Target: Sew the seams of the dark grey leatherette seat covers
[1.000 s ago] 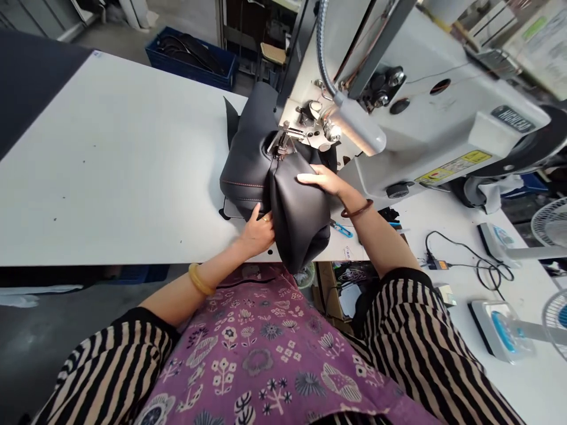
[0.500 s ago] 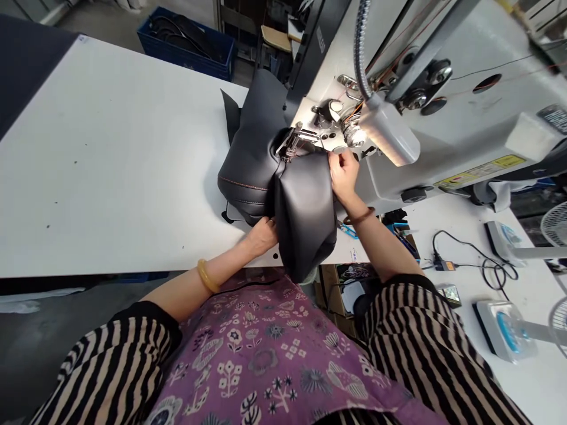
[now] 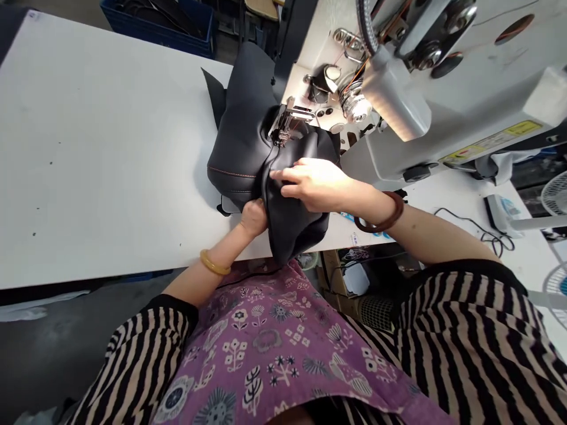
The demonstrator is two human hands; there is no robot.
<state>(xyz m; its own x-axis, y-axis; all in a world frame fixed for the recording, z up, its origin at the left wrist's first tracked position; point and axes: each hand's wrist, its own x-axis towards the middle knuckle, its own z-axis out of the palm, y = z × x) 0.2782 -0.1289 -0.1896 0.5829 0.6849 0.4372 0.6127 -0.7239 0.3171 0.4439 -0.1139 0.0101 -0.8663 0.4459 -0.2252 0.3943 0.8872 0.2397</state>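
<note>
Presser foot (image 3: 286,124) hides needle; L hand (image 3: 253,218), R hand (image 3: 312,184) on black leather (image 3: 237,141).

A white worktable (image 3: 97,147) runs across the room, with a blue crate (image 3: 155,26) on the grey floor (image 3: 44,354) beyond it and a small fan (image 3: 553,198) at the right.

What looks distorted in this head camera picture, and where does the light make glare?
In the head view, the wide lens bends the frame's edges: the white table slopes, and the striped sleeves swell near the bottom. Also in the head view, the sewing machine's lamp glows brightest, the black leather shows a soft sheen, and the right hand shows no strong blur.
</note>
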